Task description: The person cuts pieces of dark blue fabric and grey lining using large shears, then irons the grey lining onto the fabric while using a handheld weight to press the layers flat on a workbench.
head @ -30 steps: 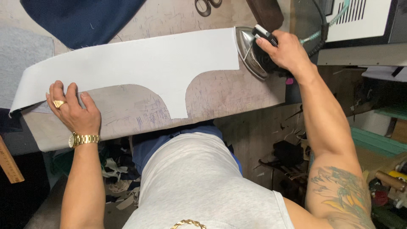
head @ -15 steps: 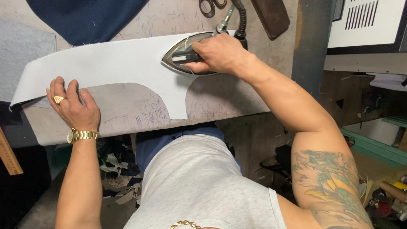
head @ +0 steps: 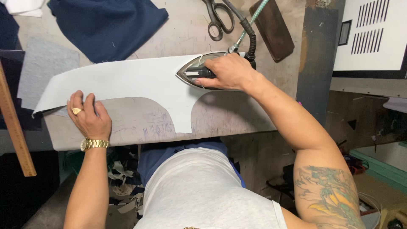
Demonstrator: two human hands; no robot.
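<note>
Two hands work a long, pale grey, curved fabric piece (head: 127, 80) on the worn desk (head: 237, 114). The right hand (head: 227, 72) is closed around the handle of a silver steam iron (head: 190, 72), hiding most of it. The left hand (head: 87, 114) lies open, fingers flat, pinning the fabric's near left edge. Black scissors (head: 218, 19) are cut off at the far edge.
</note>
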